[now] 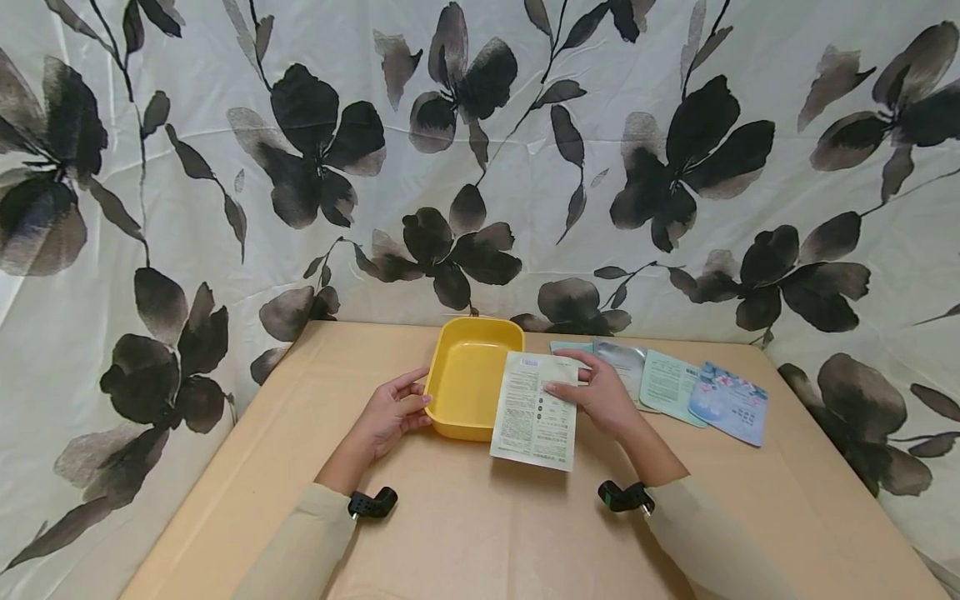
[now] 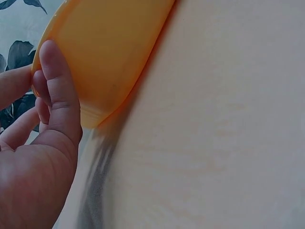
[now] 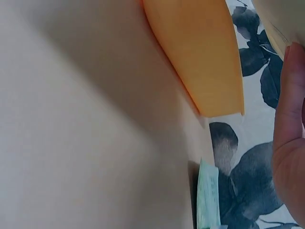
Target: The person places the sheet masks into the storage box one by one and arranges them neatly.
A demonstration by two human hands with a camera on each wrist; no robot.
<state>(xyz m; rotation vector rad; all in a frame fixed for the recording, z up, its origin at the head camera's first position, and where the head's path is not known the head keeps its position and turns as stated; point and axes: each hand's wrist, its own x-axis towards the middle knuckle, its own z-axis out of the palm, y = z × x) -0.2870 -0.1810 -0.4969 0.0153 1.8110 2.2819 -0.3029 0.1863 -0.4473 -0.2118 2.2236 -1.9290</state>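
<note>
A yellow rectangular tray (image 1: 467,375) with raised walls stands on the table. My left hand (image 1: 392,411) pinches its left rim between thumb and fingers, as the left wrist view shows up close. In my right hand (image 1: 600,395) is a flat, pale printed packet (image 1: 534,417), held by its right edge with the thumb on top. The packet is tilted and overlaps the tray's right front part; a shadow falls on the table below it. In the right wrist view, only part of the right hand (image 3: 291,129) shows at the edge, against the packet.
Several flat packets lie overlapping at the back right: a blue floral one (image 1: 729,404), a pale green printed one (image 1: 670,385), a silvery one (image 1: 621,363) and another greenish one partly covered. The wooden table (image 1: 480,533) ends behind them at a floral cloth (image 1: 570,183).
</note>
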